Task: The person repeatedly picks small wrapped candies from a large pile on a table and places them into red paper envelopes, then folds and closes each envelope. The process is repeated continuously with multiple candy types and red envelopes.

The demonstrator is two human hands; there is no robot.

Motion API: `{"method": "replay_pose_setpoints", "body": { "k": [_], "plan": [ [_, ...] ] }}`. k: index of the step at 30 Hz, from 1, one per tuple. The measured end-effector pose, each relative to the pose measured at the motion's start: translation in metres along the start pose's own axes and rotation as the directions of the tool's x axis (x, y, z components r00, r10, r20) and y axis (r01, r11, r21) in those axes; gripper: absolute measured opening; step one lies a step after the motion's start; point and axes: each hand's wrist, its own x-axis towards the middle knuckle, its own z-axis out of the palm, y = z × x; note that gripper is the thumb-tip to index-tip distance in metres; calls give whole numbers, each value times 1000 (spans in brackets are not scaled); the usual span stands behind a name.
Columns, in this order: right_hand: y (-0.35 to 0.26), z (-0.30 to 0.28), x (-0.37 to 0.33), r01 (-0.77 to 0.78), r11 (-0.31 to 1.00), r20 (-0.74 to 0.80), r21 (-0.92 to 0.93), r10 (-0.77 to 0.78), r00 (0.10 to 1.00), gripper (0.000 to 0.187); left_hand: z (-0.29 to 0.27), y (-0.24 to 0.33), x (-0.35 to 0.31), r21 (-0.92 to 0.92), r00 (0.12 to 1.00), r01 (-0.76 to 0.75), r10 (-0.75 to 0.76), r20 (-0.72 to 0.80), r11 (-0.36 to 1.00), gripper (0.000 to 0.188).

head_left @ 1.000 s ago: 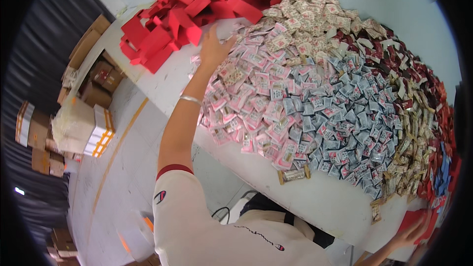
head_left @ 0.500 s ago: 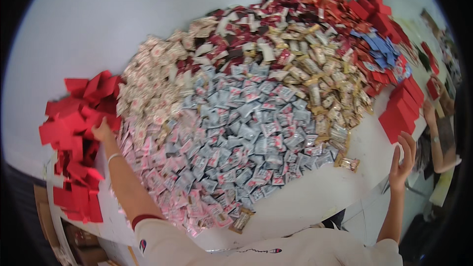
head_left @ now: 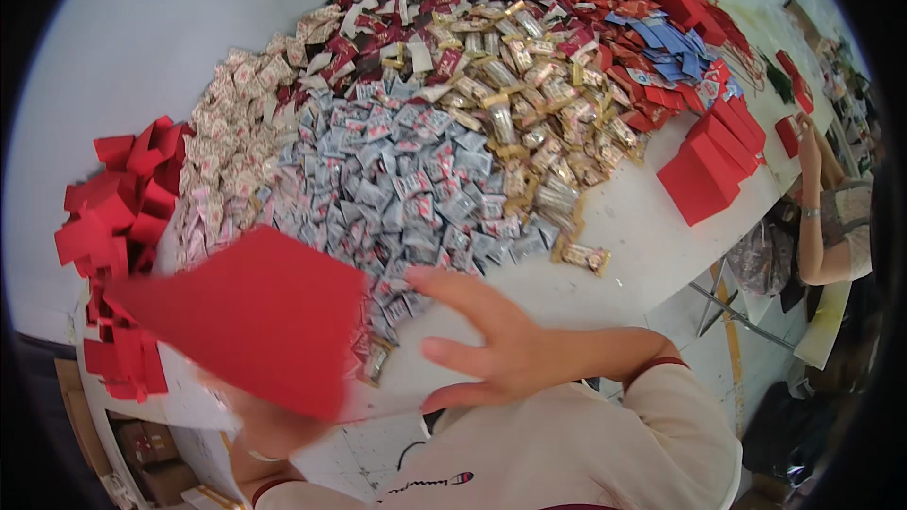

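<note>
A red cardboard box (head_left: pixel 260 316), blurred by motion, is held up in front of me by my left hand (head_left: pixel 279 427). The fingers of that hand are mostly hidden behind the box. To the box's right my right hand (head_left: pixel 491 345) is open, its fingers spread toward the box and nothing in them. Behind the box lie small grey-and-pink sachets (head_left: pixel 406 179) in a heap. A gold-wrapped piece (head_left: pixel 581 257) lies at the heap's right edge. More red boxes (head_left: pixel 113 203) are piled at the left.
On the white table (head_left: pixel 614 297), cream packets (head_left: pixel 231 104), maroon packets (head_left: pixel 406 24), gold packets (head_left: pixel 548 113) and blue packets (head_left: pixel 671 42) adjoin the sachets. Other red boxes (head_left: pixel 709 161) stand right. Another person's hand (head_left: pixel 808 156) holds a small red item at far right.
My left hand has left the pile at the left and come near me with a red box. My right hand has swung inward from the right, and the view has shifted.
</note>
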Motion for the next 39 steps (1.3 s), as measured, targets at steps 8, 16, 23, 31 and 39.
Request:
{"method": "replay_pose_setpoints", "body": {
  "k": [8,16,23,31,39],
  "plan": [
    [-10,-43,-105,-514,743,-6,429,572,821,77,22,122,-5,-510,977,-135,29,-211,850,101],
    [66,-129,-62,-625,671,76,398,655,752,42,84,133,-49,-959,951,273,-169,257,79,100],
    [227,-144,49,-237,468,32,-851,497,867,44,97,134,-43,-915,893,402,-230,387,20,63],
    [227,-142,125,-483,392,239,-783,906,349,50,94,113,-65,-848,780,471,-335,528,-241,62],
    [232,-99,225,-596,752,263,-283,658,706,29,86,85,-80,-940,815,325,-472,335,-105,67]
  ]
}}
